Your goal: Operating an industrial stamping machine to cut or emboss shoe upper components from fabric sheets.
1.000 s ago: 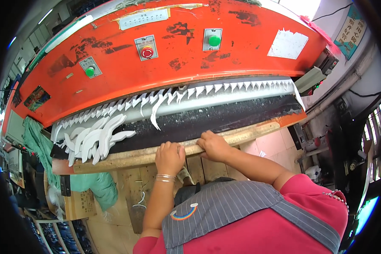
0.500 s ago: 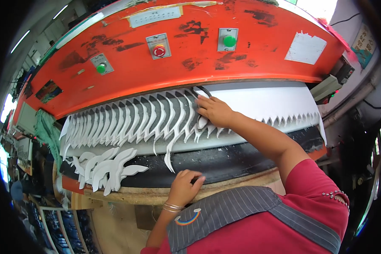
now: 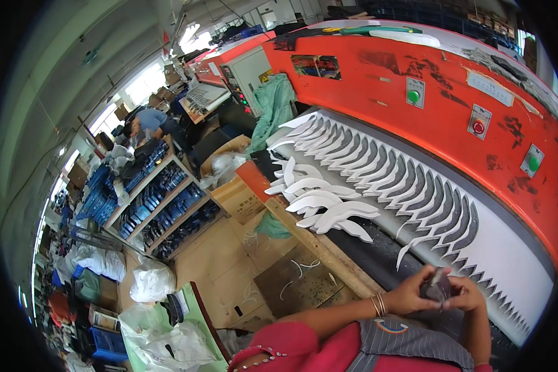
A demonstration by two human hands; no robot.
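Note:
Between both hands, near the lower right, is a dark cutting die (image 3: pixel 438 289), seen nearly end on, so its full outline is hidden. My left hand (image 3: pixel 410 294) closes on it from the left, and my right hand (image 3: pixel 470 294) grips its right side. They hold it over the near edge of a white foam-like sheet (image 3: pixel 519 255). Rows of curved cut-outs run along this sheet, leaving thin pointed strips. Left of the hands, a pile of curved white cut pieces (image 3: pixel 319 197) lies at the sheet's near side.
A red press (image 3: pixel 378 80) with green and red buttons stands behind the sheet. A wooden edge (image 3: pixel 328 248) runs along its front. Leftward are a shelf rack (image 3: pixel 161 198) of blue items, a green table (image 3: pixel 195 316) with plastic bags, and a co-worker (image 3: pixel 150 121) bending in the distance.
The view has swung left. My right hand has left the sheet, lifting the die, and my left hand has come up to hold it too. The white pile appears unchanged.

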